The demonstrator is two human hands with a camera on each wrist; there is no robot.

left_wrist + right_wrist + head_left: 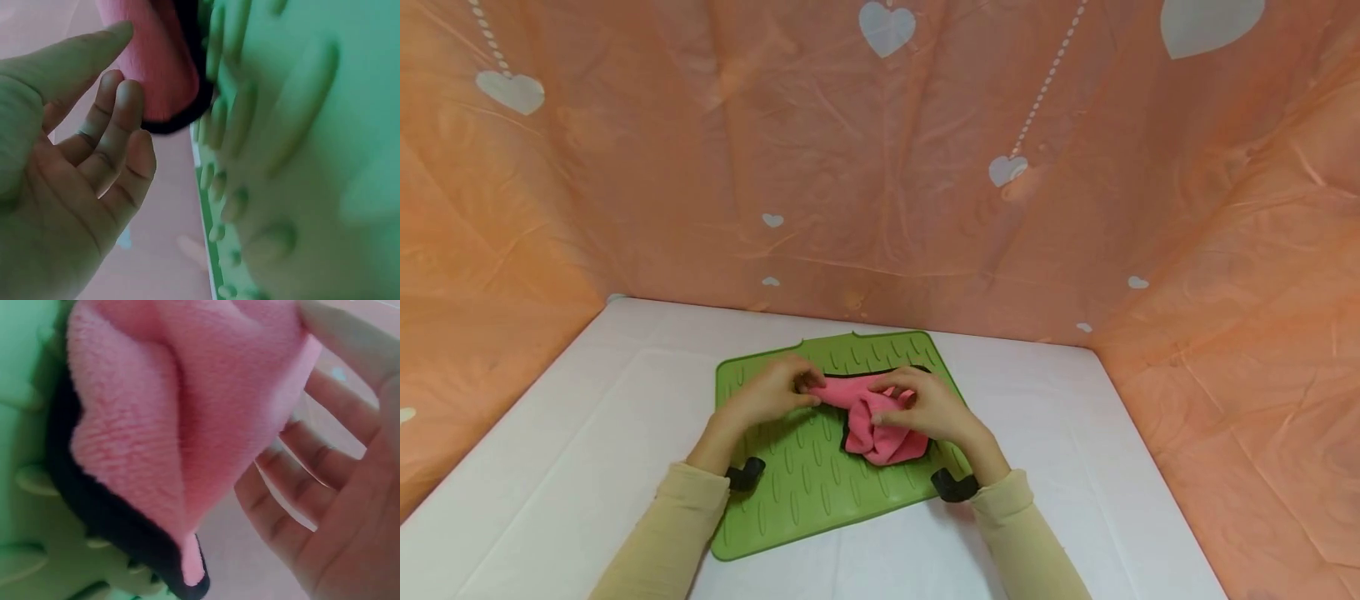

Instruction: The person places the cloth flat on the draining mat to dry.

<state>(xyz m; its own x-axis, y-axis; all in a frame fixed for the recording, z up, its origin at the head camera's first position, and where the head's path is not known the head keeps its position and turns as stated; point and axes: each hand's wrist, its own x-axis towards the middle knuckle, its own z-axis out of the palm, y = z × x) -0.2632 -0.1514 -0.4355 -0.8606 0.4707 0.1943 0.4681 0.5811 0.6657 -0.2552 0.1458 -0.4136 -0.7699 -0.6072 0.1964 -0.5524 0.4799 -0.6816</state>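
2 hands are at a pink cloth (887, 442), which lies crumpled on a green mat (775, 500), toward its upper right part in the head view. The cloth has a soft, fuzzy pile and a black edging that shows along its far side and around its lower corners. Its left part is drawn out into a narrow, rounded roll; its right part is bunched into loose folds that curl round a shadowed hollow. In the right wrist view a deep crease runs down the pile to the black edge, where a thin pink strip pokes out. The left hand (777, 390) pinches the narrow left end between thumb and fingers, its other fingers loosely bent. The right hand (931, 406) pinches the bunched part, thumb on the near side, its other fingers spread beside the fabric. The mat, patterned with raised elongated ridges, sits slightly turned on a white table (910, 558).
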